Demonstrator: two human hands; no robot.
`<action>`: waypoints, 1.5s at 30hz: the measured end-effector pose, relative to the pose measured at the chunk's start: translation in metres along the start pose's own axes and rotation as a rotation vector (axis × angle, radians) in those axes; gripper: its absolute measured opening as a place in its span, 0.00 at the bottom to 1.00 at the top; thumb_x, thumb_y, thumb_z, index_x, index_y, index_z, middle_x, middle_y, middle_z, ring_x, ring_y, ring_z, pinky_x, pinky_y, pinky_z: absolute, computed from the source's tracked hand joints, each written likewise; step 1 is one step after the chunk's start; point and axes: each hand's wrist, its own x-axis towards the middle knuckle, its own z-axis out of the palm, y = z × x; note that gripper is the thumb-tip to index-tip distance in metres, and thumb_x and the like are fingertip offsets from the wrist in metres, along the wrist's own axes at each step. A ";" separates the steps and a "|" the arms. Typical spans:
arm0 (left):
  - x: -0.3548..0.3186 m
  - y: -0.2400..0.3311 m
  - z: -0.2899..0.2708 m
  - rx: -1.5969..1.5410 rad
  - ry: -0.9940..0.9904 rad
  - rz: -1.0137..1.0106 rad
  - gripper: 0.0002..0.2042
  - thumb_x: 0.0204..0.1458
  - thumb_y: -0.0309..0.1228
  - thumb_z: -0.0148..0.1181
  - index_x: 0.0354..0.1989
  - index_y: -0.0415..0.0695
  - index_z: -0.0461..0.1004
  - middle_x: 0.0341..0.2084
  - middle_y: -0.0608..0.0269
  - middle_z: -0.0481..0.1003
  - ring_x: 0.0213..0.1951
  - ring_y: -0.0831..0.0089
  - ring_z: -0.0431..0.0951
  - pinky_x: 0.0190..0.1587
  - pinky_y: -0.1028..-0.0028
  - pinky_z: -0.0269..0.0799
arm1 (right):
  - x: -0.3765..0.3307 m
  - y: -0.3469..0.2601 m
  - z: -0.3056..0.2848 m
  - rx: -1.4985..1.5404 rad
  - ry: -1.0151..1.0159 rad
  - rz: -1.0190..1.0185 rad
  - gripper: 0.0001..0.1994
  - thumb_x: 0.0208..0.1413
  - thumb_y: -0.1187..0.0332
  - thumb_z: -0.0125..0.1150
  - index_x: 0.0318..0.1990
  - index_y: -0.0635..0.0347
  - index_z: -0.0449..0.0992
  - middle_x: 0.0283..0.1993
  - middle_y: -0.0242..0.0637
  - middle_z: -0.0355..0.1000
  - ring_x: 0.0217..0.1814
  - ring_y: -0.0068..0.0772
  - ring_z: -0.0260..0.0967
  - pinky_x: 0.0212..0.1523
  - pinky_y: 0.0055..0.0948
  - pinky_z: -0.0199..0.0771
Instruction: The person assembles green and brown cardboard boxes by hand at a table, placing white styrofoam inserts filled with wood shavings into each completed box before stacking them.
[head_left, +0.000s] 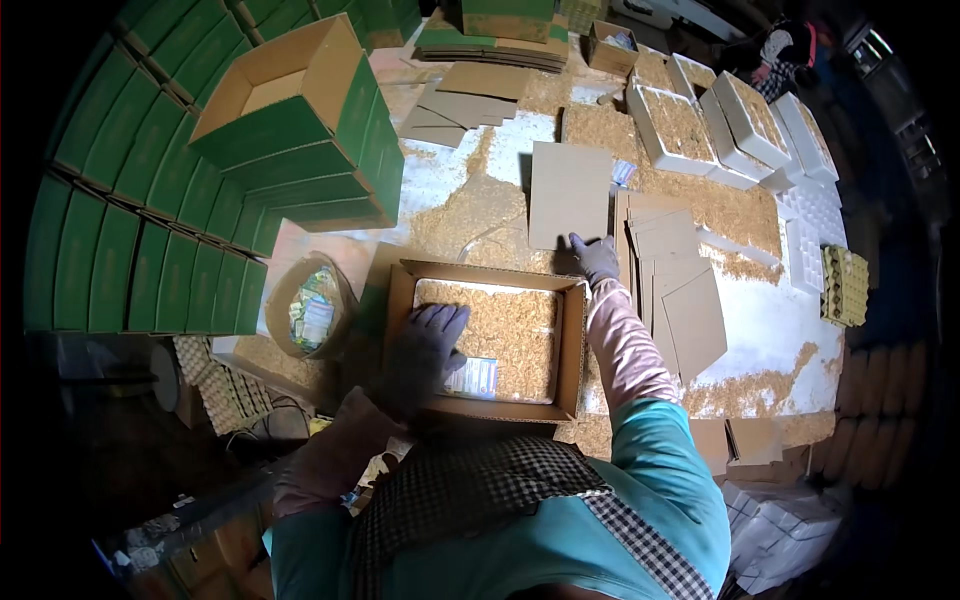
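Observation:
A cardboard box (572,345) stands in front of me with its top uncovered. Inside sits a white foam tray (548,398) filled with wood shavings (510,325). My left hand (430,348), in a purple-grey glove, lies over the left part of the shavings with its fingers stretched out. Beside it a printed leaflet (474,378) rests on the shavings at the near side. My right hand (597,258), gloved too, is closed on the near right corner of a flat cardboard sheet (570,192) beyond the box. That sheet casts a shadow along its left edge.
Stacked green cartons (300,150) rise at the left. A round bin (345,300) of packets stands left of the box. Loose cardboard sheets (690,310) lie at right; foam trays of shavings (675,130), egg trays (845,285) and another person (785,55) are farther right.

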 end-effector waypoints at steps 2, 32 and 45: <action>0.002 0.004 -0.023 0.134 0.123 -0.007 0.27 0.46 0.29 0.63 0.57 0.35 0.65 0.51 0.45 0.70 0.55 0.49 0.67 0.57 0.61 0.64 | 0.026 0.018 0.008 0.069 -0.129 0.239 0.63 0.44 0.31 0.61 0.71 0.69 0.31 0.68 0.63 0.53 0.69 0.56 0.55 0.66 0.43 0.58; -0.026 -0.022 -0.015 -0.084 -0.272 0.153 0.29 0.56 0.43 0.52 0.63 0.42 0.60 0.61 0.50 0.64 0.64 0.55 0.61 0.64 0.59 0.55 | -0.247 -0.009 -0.104 -0.839 -0.231 -1.354 0.24 0.50 0.69 0.60 0.58 0.50 0.71 0.49 0.40 0.73 0.51 0.35 0.73 0.49 0.34 0.73; -0.029 -0.089 0.103 -0.853 0.156 -0.456 0.41 0.40 0.36 0.75 0.62 0.37 0.58 0.54 0.57 0.66 0.56 0.67 0.65 0.60 0.69 0.61 | -0.176 0.054 -0.044 -0.113 0.286 -0.921 0.53 0.33 0.39 0.74 0.65 0.62 0.59 0.58 0.57 0.60 0.61 0.56 0.58 0.60 0.45 0.60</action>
